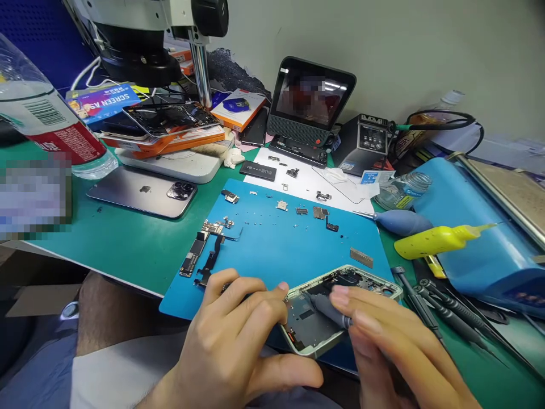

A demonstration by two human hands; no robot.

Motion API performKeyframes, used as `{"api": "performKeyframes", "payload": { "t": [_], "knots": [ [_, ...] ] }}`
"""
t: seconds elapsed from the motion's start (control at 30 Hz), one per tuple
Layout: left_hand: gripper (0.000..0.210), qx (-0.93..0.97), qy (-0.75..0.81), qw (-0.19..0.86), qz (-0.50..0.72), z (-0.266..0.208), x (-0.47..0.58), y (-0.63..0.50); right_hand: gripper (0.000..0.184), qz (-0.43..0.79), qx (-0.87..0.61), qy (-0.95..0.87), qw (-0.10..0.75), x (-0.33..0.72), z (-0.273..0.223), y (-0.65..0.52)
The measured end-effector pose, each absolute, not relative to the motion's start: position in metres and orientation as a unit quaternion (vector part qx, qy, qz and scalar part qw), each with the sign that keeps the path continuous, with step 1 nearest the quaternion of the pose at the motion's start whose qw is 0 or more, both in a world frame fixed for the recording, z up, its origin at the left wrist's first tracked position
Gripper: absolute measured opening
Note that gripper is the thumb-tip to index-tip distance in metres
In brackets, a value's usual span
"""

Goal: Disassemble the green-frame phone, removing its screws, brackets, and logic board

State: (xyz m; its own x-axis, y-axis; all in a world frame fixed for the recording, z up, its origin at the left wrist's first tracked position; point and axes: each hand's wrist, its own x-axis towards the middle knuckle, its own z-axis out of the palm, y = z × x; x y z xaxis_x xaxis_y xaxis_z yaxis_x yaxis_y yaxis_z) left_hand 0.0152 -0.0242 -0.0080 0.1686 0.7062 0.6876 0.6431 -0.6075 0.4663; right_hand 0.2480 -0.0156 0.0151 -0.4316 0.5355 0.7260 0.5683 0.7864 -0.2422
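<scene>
The left hand is half open, fingers bent and thumb spread, with fingertips touching the left end of the pale green phone frame; I cannot tell if it grips it. The right hand is closed, by its fingertips, around a dark grey slim tool, which slants over the frame's inside. The frame is tilted at the near edge of the blue flat mat, towards its right corner. Along the mat's left edge lies a dark narrow circuit board. On the green bench, a black rectangular battery rests on white paper beyond the mat's far edge; a yellow plastic bottle lies beside its right edge.
</scene>
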Motion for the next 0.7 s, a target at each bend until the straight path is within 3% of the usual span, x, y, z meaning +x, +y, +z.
{"api": "performKeyframes", "payload": {
  "t": [0.1,0.17,0.27,0.57,0.7],
  "knots": [
    [0.059,0.764,0.441,0.03,0.471,-0.008,0.014,-0.025,0.034,0.001,-0.355,-0.827,0.436,0.241,0.016,-0.017],
    [0.059,0.762,0.443,0.028,0.472,-0.008,0.015,-0.025,0.029,-0.058,-0.339,-0.822,0.454,0.236,0.014,-0.018],
    [0.059,0.76,0.445,0.027,0.474,-0.007,0.016,-0.024,0.034,-0.098,-0.344,-0.831,0.425,0.233,0.011,-0.02],
    [0.058,0.76,0.443,0.036,0.474,-0.007,0.015,-0.024,0.031,-0.112,-0.374,-0.789,0.474,0.227,0.005,-0.018],
    [0.056,0.76,0.443,0.037,0.475,-0.008,0.014,-0.024,0.032,-0.114,-0.349,-0.815,0.449,0.228,0.004,-0.018]
  ]
}}
